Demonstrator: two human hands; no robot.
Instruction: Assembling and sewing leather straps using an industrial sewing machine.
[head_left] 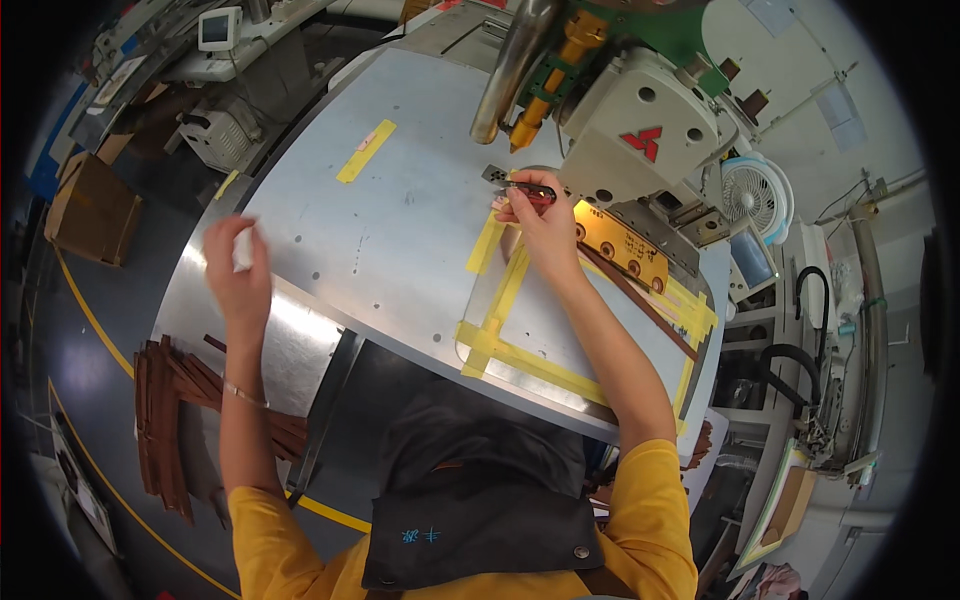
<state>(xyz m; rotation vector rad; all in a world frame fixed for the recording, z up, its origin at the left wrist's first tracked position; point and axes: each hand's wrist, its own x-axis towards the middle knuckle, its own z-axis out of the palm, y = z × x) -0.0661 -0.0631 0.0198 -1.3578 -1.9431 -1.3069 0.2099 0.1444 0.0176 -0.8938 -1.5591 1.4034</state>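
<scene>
Your right hand [540, 215] pinches a small red-handled metal tool [530, 192] beneath the sewing machine's needle [497, 172]; a slip risks your fingers. Your left hand [235, 262] grips a white scrap [243, 248] above the grey metal counter [400, 230].

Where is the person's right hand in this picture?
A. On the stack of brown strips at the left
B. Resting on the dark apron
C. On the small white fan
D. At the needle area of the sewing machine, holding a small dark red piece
D: the right hand pinches a small dark red piece under the sewing machine head, on the metal table.
</scene>
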